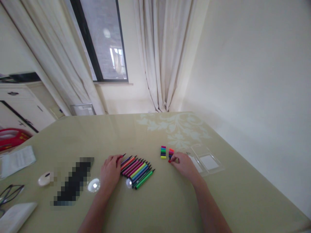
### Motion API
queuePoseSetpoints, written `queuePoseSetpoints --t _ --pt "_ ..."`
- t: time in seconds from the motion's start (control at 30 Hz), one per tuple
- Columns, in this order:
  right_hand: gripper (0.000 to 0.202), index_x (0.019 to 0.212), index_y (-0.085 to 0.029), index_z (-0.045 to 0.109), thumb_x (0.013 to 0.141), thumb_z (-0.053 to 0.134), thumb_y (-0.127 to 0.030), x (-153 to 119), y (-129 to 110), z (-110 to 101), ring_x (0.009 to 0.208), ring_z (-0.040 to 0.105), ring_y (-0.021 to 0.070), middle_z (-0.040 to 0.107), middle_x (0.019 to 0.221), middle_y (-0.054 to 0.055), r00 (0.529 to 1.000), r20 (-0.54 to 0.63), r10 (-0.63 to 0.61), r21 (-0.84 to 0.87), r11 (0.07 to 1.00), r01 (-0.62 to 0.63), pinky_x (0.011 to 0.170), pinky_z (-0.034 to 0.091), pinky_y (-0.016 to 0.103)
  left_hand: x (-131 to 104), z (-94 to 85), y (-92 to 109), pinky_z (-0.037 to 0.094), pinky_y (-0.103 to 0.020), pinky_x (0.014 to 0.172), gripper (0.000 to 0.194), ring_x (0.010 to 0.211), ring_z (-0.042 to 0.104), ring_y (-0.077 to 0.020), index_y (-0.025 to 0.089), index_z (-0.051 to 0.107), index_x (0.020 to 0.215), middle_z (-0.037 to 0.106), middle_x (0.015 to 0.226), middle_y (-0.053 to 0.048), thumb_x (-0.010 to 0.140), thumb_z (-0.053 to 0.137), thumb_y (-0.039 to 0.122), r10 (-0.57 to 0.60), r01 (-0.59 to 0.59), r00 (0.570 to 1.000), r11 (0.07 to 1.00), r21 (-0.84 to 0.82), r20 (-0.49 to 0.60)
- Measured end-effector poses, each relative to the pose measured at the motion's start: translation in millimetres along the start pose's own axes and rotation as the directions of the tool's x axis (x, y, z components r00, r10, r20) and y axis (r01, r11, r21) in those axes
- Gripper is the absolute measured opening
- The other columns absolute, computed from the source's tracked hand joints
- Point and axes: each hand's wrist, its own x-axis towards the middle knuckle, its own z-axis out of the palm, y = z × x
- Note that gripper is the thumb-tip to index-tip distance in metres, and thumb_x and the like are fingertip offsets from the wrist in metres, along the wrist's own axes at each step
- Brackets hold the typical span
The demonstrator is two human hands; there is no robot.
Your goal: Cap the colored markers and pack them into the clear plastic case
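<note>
A row of several coloured marker pens [138,169] lies uncapped on the green table [160,200], tips pointing up and right. My left hand [110,171] rests at the row's left end and holds a red pen [120,157]. Two short stacks of pen caps stand further right: one stack [163,152] and another stack [171,152]. My right hand [184,165] pinches a red cap [169,160] at the foot of the second stack.
A clear plastic case [206,161] lies open right of my right hand. At the left are a white mouse [44,179], glasses [11,192], a blurred dark object [73,183], papers and a red item [12,137]. Curtains and a window stand behind the table.
</note>
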Motion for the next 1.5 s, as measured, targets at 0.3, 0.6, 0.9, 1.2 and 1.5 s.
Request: queuePoseSetpoints --t 0.3,0.6,0.9,1.2,1.5 --pt "0.014 0.078 -0.02 0.075 0.08 0.066 -0.01 1.9 1.9 0.2 0.092 0.066 0.0222 0.073 0.092 0.006 0.999 -0.032 0.019 -0.05 0.999 -0.021 0.084 0.045 0.032 0.5 -1.1 -0.2 0.048 -0.042 0.1 0.039 0.109 0.064 -0.0286 0.02 0.071 0.116 0.07 0.116 -0.011 0.103 0.039 0.037 0.005 -0.005 1.0 1.0 0.005 0.021" --pt "0.015 0.081 -0.021 0.073 0.083 0.065 -0.009 2.9 5.5 2.6 0.092 0.065 0.0218 0.071 0.093 0.005 0.998 -0.055 0.009 -0.082 0.997 -0.013 0.084 0.044 0.031 0.1 -0.8 -0.6 0.049 -0.044 0.1 0.042 0.108 0.063 -0.0295 0.019 0.072 0.116 0.071 0.115 -0.012 0.103 0.037 0.038 0.021 -0.021 1.0 1.0 0.004 0.023" --pt "0.014 0.083 -0.021 0.075 0.086 0.065 -0.011 2.7 2.8 3.5 0.093 0.066 0.0231 0.071 0.095 0.006 0.998 -0.058 0.004 -0.126 0.992 -0.012 0.084 0.044 0.032 0.9 -2.5 -0.1 0.049 -0.043 0.1 0.042 0.106 0.063 -0.0291 0.021 0.074 0.119 0.07 0.112 -0.011 0.102 0.04 0.038 0.009 -0.008 0.998 1.0 -0.03 0.055" --pt "0.016 0.085 -0.021 0.075 0.088 0.063 -0.011 3.1 -0.1 4.8 0.093 0.066 0.0225 0.072 0.097 0.006 0.999 -0.05 0.002 -0.147 0.989 -0.01 0.084 0.044 0.032 0.9 -4.2 1.7 0.049 -0.043 0.1 0.037 0.106 0.065 -0.0286 0.021 0.072 0.113 0.073 0.113 -0.009 0.099 0.045 0.041 -0.001 0.006 0.999 0.991 -0.132 0.039" --pt "0.017 0.087 -0.021 0.076 0.091 0.062 -0.013 2.6 -3.4 3.6 0.095 0.066 0.021 0.072 0.1 0.006 0.999 -0.037 0.014 -0.174 0.985 -0.021 0.086 0.043 0.03 1.1 -1.1 0.6 0.048 -0.041 0.097 0.034 0.104 0.064 -0.028 0.023 0.073 0.103 0.074 0.108 -0.008 0.098 0.045 0.042 0.014 -0.008 0.999 0.99 -0.143 0.038"
